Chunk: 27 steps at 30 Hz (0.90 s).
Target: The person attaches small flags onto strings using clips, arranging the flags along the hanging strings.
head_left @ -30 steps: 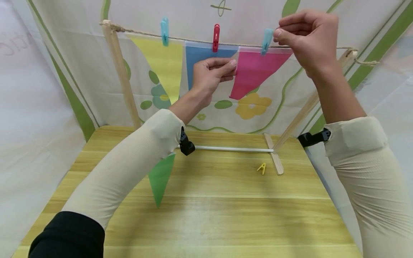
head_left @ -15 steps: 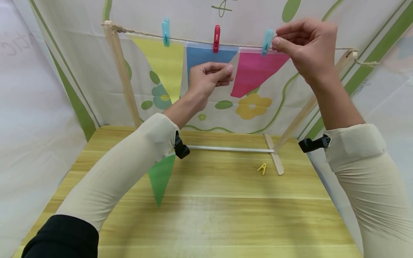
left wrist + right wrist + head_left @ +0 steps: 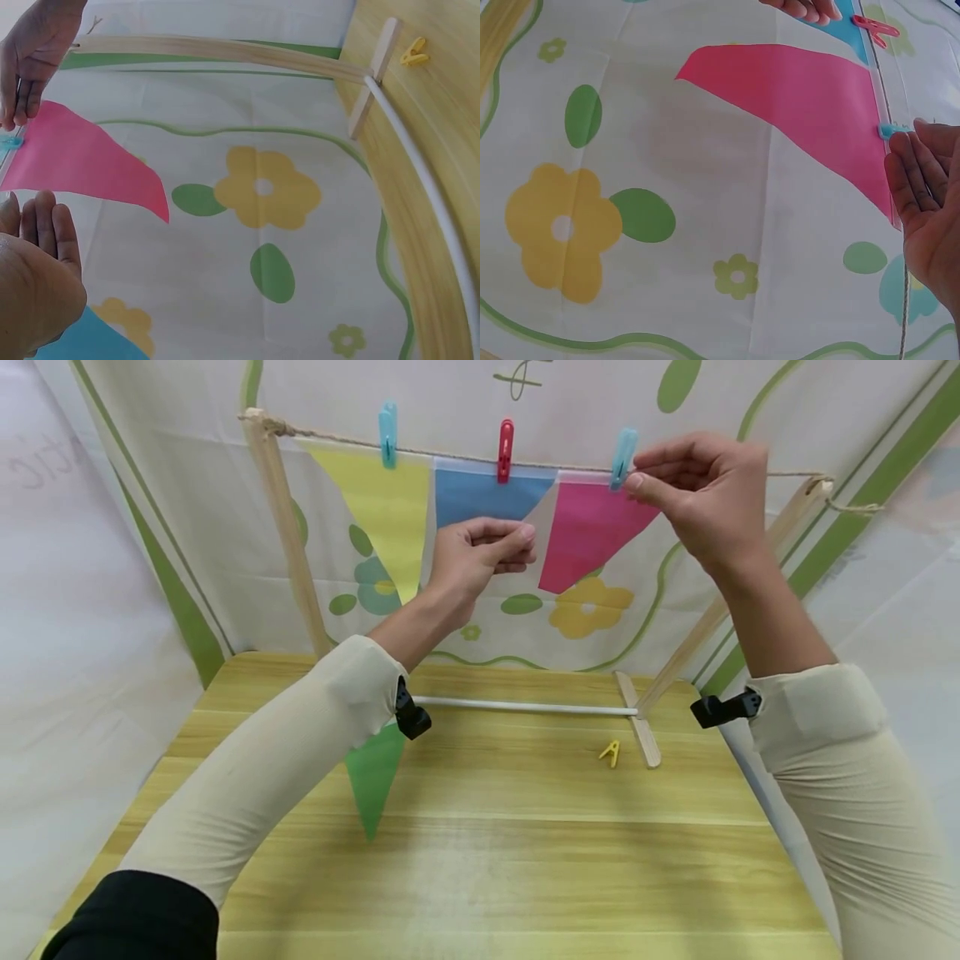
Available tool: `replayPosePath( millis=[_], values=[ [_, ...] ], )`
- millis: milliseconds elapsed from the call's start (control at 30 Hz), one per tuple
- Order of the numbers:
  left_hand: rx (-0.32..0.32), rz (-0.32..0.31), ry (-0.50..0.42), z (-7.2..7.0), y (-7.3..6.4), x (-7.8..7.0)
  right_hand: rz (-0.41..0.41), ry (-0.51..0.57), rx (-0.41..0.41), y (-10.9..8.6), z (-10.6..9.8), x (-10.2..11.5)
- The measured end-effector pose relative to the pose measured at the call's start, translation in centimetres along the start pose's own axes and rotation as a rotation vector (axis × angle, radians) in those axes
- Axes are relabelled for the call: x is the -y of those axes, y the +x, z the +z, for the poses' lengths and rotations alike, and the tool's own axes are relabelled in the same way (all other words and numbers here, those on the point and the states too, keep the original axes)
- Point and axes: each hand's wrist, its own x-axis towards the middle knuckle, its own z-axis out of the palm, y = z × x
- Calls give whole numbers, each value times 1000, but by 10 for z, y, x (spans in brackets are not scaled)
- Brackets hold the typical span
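A pink pennant (image 3: 585, 527) hangs from the twine by a light-blue clothespin (image 3: 624, 458). My right hand (image 3: 705, 497) is beside that clothespin, its fingers extended and its fingertips close to it; whether they touch cannot be told. My left hand (image 3: 483, 556), its fingers loosely together around nothing, is in front of the blue pennant (image 3: 491, 497), partly hiding it. In the left wrist view a gap parts the left fingers from the pink pennant (image 3: 90, 154). A red clothespin (image 3: 505, 452) clips the blue pennant, and another light-blue clothespin (image 3: 387, 435) clips the yellow pennant (image 3: 390, 502).
The twine runs between two wooden posts (image 3: 281, 527), joined low down by a white rod (image 3: 525, 705). On the wooden table (image 3: 480, 877) lie a green pennant (image 3: 373, 777), partly under the left sleeve, and a yellow clothespin (image 3: 611, 752). Behind hangs a flower-printed cloth (image 3: 480, 647).
My left hand has moved down and left, away from the pink pennant's edge. The right hand has lowered slightly and shifted left beside the light-blue clothespin. The hung pennants keep their places.
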Motion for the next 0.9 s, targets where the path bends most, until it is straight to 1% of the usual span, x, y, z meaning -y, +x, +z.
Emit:
replayPosePath(
  millis=[100,267,367,500,733,900],
  values=[
    [3,1,9,-3,-2,2,11,10,-1,-3,1,-2],
    [7,13,16,-8,-3,6,20,56,9,-8,3,-6],
    [10,21,15,-12,-4,7,27,55,21,-11,3,-9],
    [5,15,11,-16,-6,9,56,29,38,-15,3,-12],
    [8,-7,10,-20,-9,11,80,-81,55,-20,4,-16],
    [6,-6,12,-24,-11,12,103,-112,64,-25,4,-18]
  ],
)
